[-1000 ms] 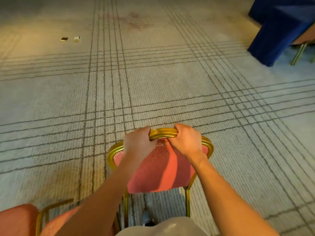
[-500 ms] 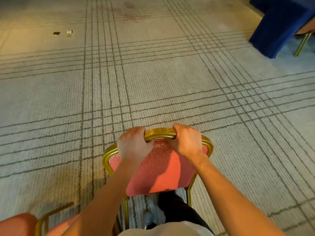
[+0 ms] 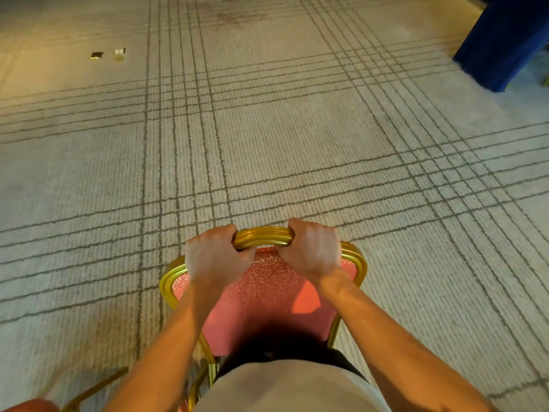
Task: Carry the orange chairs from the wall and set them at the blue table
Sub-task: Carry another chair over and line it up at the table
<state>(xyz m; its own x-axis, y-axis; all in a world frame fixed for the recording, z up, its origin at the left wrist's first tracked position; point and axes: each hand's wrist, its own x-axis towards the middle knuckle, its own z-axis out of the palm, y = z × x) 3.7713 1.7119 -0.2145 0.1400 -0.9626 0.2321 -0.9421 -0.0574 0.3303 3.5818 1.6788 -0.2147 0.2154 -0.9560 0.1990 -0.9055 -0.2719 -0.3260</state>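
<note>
- Both hands were on one orange chair [image 3: 267, 281]. The left hand [image 3: 218, 257] and right hand [image 3: 312, 251] each had fingers curled tight round the gold top rail [image 3: 261, 237] of the backrest, with a short bare stretch of rail between them.
- The chair was directly in front of the person's body, backrest toward them. Arms and torso hid the seat and legs, so I couldn't tell if the feet were off the carpet [image 3: 297, 129].
- Only a corner of the blue table [image 3: 505, 40] showed, in its blue cloth at upper right. It was well apart from the chair, with open carpet between.
- My read on progress: the grip was secured and this chair was in transit. Left to do: cross the carpet, then set it down at the table.
- A second chair [image 3: 89, 391] showed a gold frame and an orange cushion edge at bottom left, near the person. That looked like at least one more to fetch.
- I couldn't tell whether any chairs were already at the table, since the frame cut it off.
- Two small scraps [image 3: 96, 55] lay on the carpet at far upper left, likely off the route.
</note>
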